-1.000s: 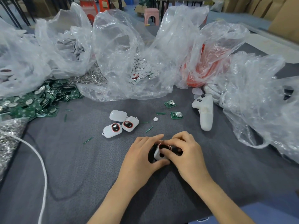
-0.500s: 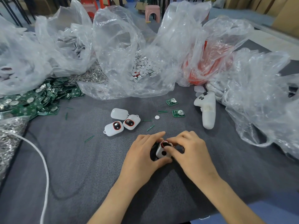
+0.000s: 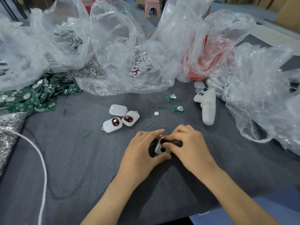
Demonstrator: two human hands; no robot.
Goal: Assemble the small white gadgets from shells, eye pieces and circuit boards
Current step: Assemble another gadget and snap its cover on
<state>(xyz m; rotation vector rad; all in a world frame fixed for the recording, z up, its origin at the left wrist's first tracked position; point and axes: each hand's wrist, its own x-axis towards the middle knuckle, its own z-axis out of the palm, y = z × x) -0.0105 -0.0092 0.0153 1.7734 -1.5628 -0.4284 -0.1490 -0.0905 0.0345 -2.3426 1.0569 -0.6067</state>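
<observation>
A small white gadget shell [image 3: 160, 149] with a red-rimmed eye piece and a round hole sits between both hands near the table's middle. My left hand [image 3: 142, 151] grips it from the left, thumb under its near edge. My right hand [image 3: 188, 146] pinches its top at the eye piece. Two white gadgets with red-rimmed eyes [image 3: 121, 122] and a plain white shell [image 3: 118, 109] lie further back to the left. Two green circuit boards [image 3: 177, 109] and a small white disc [image 3: 156, 113] lie behind the hands.
A white controller [image 3: 207, 106] lies at the right. Clear plastic bags hold white discs [image 3: 142, 62], white shells [image 3: 68, 36] and red parts [image 3: 207, 62]. A heap of green boards [image 3: 29, 98] and metal rings [image 3: 8, 132] sit left, with a white cord [image 3: 42, 159].
Both hands stay on the gadget shell, with only small finger shifts on it. The camera view has drifted slightly.
</observation>
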